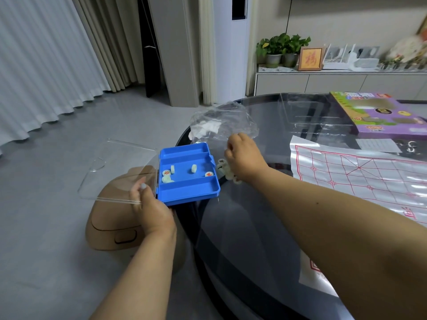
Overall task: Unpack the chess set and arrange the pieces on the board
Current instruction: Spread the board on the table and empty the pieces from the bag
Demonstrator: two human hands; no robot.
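While our left hand [151, 210] grips the near corner of the blue plastic tray box [188, 174], thumb laid on its swung-open clear lid [115, 167], we are in the unpacking step: getting the pieces out of the case. The box sits at the edge of the dark round glass table [242, 239], partly overhanging it. A few pale round chess pieces [193, 168] remain in its middle compartment, some lying flat with red characters up, some on edge; the other two compartments look bare.

Our right hand [242, 158] hovers just right of the box, fingers curled inward. A small cluster of pale discs [225, 170] lies on the glass directly under and beside it; whether the fingers actually hold any of them we cannot tell.

Well to the right lies the white paper board with its red grid [360, 174], with no pieces on it, so arranging has not begun. A crumpled clear plastic bag [221, 122] sits behind the box, and a purple game carton [379, 116] farther back.

Next, we judge, the last pieces must come out of the tray. They are small and apt to roll, so close to the table's edge calls for care.
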